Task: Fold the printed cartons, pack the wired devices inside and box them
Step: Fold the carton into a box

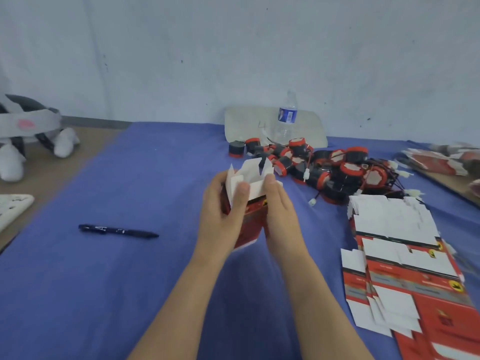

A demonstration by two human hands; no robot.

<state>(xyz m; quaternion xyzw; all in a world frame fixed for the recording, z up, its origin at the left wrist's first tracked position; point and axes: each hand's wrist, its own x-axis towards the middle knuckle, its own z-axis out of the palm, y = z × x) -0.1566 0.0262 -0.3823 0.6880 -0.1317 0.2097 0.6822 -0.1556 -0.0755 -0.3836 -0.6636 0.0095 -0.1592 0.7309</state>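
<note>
I hold a red carton [253, 222] upright between both hands, above the middle of the blue surface [130, 281]. Its white flaps stand open at the top. My left hand [220, 216] wraps the carton's left side, fingers curled behind it and the thumb pressing on the inside of a white flap. My right hand [281, 222] lies against the carton's right side with the thumb hooked over the top edge. Its fingers are hidden behind the carton, so I grip it between thumb and palm as far as I can see. Past the carton, to the right, the devices [337, 170] lie in a heap, black and red drums with wires and white plugs tangled among them. One device [237, 149] stands apart at the heap's left end. Nearer me on the right, the flat cartons [397, 237] lie in an overlapping pile, white sides and red printed sides both showing. A clear bottle [287, 118] stands upright behind the heap, in front of a pale tray [241, 123] that leans on the wall. A dark pen [118, 231] lies on the surface to my left, well apart from the carton. At the far left sits a grey and white headset [28, 123].
</note>
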